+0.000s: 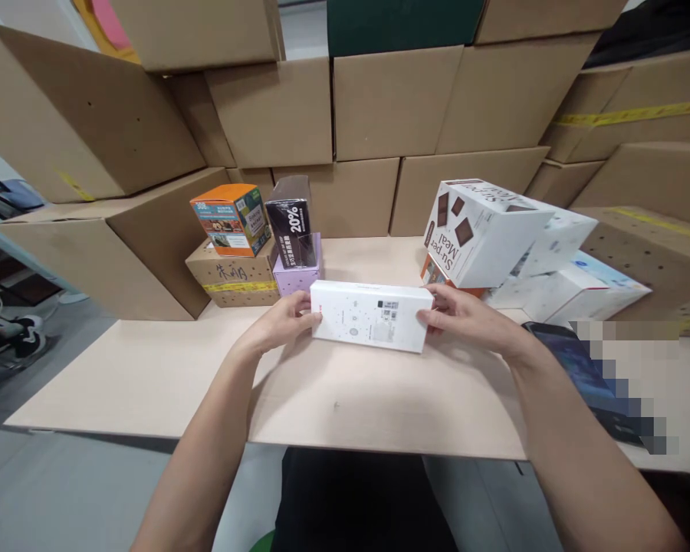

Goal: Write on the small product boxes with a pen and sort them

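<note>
A long white box (368,316) with small printed marks and a label stands on its edge at the middle of the pale wooden table (333,406). My left hand (284,320) grips its left end, thumb on the near face. At the opposite end my right hand (463,316) holds it the same way, with the fingers behind partly hidden. Behind the left hand, a black box (292,222) marked 20% rests on a purple box (299,274). Past my right hand, a white Su-per Meal box (483,234) sits on an orange box (434,274).
An orange and blue box (230,220) sits on a brown carton (235,276) at the left. More white boxes (586,287) are piled at the right, near a dark tablet-like device (586,376), partly pixelated. Stacked cardboard cartons (391,103) wall off the back and sides.
</note>
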A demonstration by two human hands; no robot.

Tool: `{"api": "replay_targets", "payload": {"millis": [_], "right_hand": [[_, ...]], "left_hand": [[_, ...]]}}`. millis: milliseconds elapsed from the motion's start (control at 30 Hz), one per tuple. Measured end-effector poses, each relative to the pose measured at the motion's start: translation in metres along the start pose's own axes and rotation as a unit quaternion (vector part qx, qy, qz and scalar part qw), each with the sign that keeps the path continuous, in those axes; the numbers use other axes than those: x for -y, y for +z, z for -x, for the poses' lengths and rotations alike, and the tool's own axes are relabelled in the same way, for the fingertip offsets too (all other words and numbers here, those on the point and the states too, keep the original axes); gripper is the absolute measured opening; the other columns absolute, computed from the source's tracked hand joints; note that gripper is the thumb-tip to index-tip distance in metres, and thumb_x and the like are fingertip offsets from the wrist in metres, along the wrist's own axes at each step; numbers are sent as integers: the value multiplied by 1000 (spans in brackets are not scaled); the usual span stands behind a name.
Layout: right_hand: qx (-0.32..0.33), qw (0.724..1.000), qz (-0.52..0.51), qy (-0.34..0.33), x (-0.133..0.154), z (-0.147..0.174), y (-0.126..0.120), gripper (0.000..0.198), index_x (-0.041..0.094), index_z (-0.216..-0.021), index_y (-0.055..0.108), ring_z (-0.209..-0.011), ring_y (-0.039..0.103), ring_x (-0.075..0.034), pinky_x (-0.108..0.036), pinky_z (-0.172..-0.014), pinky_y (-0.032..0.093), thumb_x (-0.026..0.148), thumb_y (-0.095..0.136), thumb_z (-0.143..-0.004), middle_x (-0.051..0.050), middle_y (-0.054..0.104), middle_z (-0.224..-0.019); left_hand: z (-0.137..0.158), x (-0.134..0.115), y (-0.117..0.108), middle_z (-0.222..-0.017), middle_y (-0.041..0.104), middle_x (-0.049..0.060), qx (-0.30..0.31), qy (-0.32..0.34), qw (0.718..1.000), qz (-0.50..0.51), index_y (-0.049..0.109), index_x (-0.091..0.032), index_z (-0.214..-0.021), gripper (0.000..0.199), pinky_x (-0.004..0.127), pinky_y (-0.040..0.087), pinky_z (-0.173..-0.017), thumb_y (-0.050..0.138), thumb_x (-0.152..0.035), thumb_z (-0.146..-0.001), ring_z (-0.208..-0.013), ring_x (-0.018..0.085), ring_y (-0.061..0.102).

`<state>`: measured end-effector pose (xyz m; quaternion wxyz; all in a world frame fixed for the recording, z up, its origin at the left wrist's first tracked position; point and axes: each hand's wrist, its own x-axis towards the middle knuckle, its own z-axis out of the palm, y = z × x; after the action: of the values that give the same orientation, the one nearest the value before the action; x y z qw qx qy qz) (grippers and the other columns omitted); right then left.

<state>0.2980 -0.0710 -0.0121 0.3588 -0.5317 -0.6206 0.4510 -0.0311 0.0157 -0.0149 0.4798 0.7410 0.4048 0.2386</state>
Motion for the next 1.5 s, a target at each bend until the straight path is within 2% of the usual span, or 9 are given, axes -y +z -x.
{"api": "replay_targets", "payload": {"millis": [167, 400, 600, 733, 900, 1000, 1233, 1333, 1500], "right_hand": [[-24, 997, -14, 70, 3, 2, -2, 74, 22, -150, 35, -64, 61, -17, -31, -59, 50, 48, 63, -87, -1, 65, -74], [-19, 994, 39, 104, -3, -4, 8, 66, 18, -146, 45, -62, 59, -16, -28, -57, 50, 43, 62, -87, -1, 62, -72], [-46, 990, 52, 123, 0, -3, 12, 69, 16, -143, 48, -63, 60, -15, -30, -59, 52, 43, 65, -82, -5, 66, -84], [44, 988, 116, 97, 4, 3, 6, 88, 20, -151, 41, -80, 67, -21, -36, -73, 57, 39, 75, -73, -10, 70, -107], [119, 966, 227, 45, 0, 6, -2, 113, 27, -158, 28, -138, 44, -37, -41, -102, 50, 41, 84, -61, -11, 5, -168], [97, 962, 255, 14, -1, 6, -3, 106, 31, -156, 31, -146, 30, -39, -44, -107, 46, 43, 82, -64, -6, 6, -168], [0, 997, 75, 6, 0, 1, -2, 71, 26, -144, 46, -94, 67, -24, -38, -81, 57, 47, 68, -80, -10, 68, -116], [-25, 999, 22, 17, 0, -2, 0, 62, 21, -139, 48, -67, 64, -18, -31, -63, 52, 53, 59, -87, -2, 67, -75], [-42, 998, 8, 35, 0, -5, 2, 49, 21, -119, 59, -57, 60, -15, -25, -50, 43, 59, 55, -89, 0, 62, -61]], "left_hand": [[2, 2, -4, -95, 71, 8, 46, -67, 995, 51, 54, -15, -129, 57, 29, 48, -70, 69, -45, -84, -80, 17, 64], [3, 8, -3, -83, 69, 2, 53, -98, 993, 28, 17, -21, -157, 96, 28, 45, -66, 73, -43, -82, -71, 16, 61], [2, 9, -3, -81, 70, 3, 54, -99, 993, 17, 35, -23, -151, 81, 30, 49, -67, 70, -50, -83, -69, 17, 63], [1, 6, -2, -79, 66, 1, 10, -130, 991, 25, 40, -25, -148, 74, 27, 49, -61, 69, -45, -84, -67, 15, 60], [-2, -2, -1, -73, 63, 0, -21, -164, 983, 82, 44, -24, -144, 66, 24, 48, -53, 66, -34, -83, -59, 13, 58], [-2, -4, 2, -69, 62, -1, -27, -165, 981, 98, 51, -22, -135, 55, 23, 48, -49, 64, -34, -82, -55, 13, 59], [-7, -1, 5, -61, 67, 8, -1, -176, 978, 112, 64, -12, -93, 33, 24, 47, -48, 48, -39, -87, -47, 14, 59], [-8, -2, 3, -60, 68, 10, 0, -192, 972, 138, 63, -10, -86, 34, 25, 47, -51, 45, -39, -85, -48, 15, 60], [-5, -4, 2, -62, 65, 6, 47, -166, 979, 108, 62, -13, -85, 22, 25, 42, -52, 49, -28, -75, -51, 14, 59]]}}
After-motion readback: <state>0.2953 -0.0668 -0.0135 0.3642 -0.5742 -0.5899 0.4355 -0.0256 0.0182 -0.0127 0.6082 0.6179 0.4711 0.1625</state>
